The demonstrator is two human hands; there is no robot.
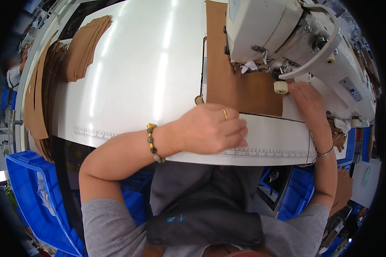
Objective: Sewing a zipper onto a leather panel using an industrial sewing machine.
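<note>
A flat brown leather-like panel (221,51) lies on the white sewing table (133,73), its right part under the head of a sewing machine (266,32). Just below the panel's lower left corner, my left hand (214,128) hovers over the table with its fingers curled in. Whatever those fingers may hold is hidden. My right hand (306,100) is by the panel's right edge, its fingers bent together beside a cream ribbed knob (280,87) on the machine. The fingertips are partly behind the knob, so I cannot tell what they pinch.
A stack of brown pieces (85,49) lies at the table's far left, beside a pile of larger brown pieces (38,94). A printed ruler strip (270,153) runs along the near edge. Blue bins (43,201) stand below on the left. A thin dark metal guide (203,64) borders the panel.
</note>
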